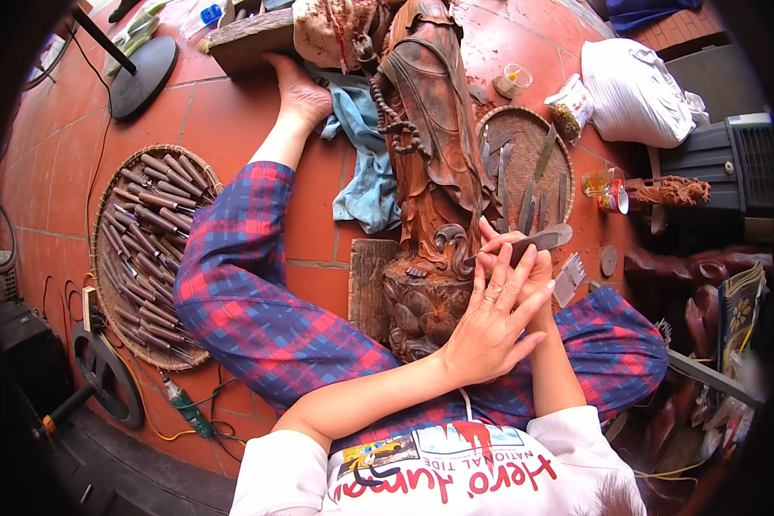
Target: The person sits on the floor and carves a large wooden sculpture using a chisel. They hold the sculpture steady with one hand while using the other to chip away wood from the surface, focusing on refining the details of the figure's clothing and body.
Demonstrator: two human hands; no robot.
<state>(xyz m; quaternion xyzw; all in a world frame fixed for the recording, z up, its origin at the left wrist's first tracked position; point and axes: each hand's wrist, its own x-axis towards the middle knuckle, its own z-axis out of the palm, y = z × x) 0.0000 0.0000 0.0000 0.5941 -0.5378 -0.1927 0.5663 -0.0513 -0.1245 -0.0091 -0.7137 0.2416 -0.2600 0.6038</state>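
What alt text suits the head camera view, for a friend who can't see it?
A seated person's left hand overlaps the right hand at a dark flat tool, beside a reddish-brown carved figure. One round basket on the red tiled floor at left holds many brown-handled tools; a second basket at right, flat tools.

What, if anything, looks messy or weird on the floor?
The light blue cloth looks untidy: it lies crumpled on the red tile floor beside the carved wooden figure, not neatly folded.

Pretty bright in here tbh, pale glare washing the far floor, everything bending toward black corners.
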